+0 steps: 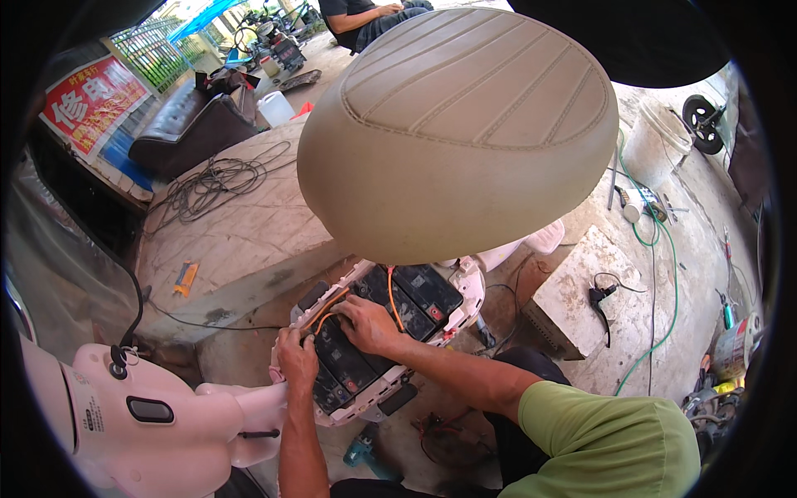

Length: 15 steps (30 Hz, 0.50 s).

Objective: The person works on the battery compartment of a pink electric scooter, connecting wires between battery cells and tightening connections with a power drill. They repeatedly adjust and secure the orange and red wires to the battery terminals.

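Observation:
Several black batteries (425, 292) sit side by side in the open pale-pink compartment (365, 407) of an electric scooter. At the compartment's left side my left hand (297, 355) is closed, its fingertips pinching an orange cable (326, 309). My right hand (365, 324) reaches across the batteries, fingers bent and closed at the same cable near the far left edge; the fingertips are partly hidden. A second orange cable (393, 300) runs over the right-hand batteries. Above the compartment stands the raised beige seat (457, 133), tilted up.
The scooter's pink front body (158, 415) lies at left. A dusty metal box (573, 299) with a black lever stands right. A teal power tool (362, 452) lies below the compartment. Green hose (674, 299), a white bucket (656, 141) and coiled black cable (220, 178) surround. Another person (365, 18) sits far off.

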{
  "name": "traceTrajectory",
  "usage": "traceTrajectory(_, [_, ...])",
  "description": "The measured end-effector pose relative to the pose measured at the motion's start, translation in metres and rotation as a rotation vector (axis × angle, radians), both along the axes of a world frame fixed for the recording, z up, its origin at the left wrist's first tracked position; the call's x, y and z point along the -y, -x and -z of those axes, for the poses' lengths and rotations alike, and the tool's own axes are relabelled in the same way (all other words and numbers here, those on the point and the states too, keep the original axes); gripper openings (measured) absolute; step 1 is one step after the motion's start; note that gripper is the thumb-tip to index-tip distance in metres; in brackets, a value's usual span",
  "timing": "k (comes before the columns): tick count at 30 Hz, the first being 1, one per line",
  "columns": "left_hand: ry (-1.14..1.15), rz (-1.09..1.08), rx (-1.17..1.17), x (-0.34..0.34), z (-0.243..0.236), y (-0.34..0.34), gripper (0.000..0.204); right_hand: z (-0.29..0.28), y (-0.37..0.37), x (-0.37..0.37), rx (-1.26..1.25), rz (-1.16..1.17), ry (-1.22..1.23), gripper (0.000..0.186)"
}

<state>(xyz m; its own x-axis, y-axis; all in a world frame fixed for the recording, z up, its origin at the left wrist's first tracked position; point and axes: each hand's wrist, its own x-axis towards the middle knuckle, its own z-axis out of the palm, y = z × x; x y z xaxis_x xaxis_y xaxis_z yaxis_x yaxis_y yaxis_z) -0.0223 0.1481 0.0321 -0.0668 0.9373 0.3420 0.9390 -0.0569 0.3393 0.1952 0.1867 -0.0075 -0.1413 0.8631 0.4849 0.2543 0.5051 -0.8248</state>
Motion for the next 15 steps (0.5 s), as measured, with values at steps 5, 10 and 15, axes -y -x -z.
traceTrajectory(5, [0.007,0.033,-0.053,0.002,0.0,0.0,0.014,0.002,0.002,-0.001,0.004,0.001,0.002,0.028])
traceTrajectory(10, [0.01,0.032,-0.025,0.003,-0.007,0.0,0.013,0.0,0.002,-0.001,0.013,0.001,0.012,0.028])
traceTrajectory(15, [0.01,-0.018,-0.001,0.005,-0.008,-0.003,0.015,0.001,0.001,-0.001,0.003,0.008,0.006,0.028])
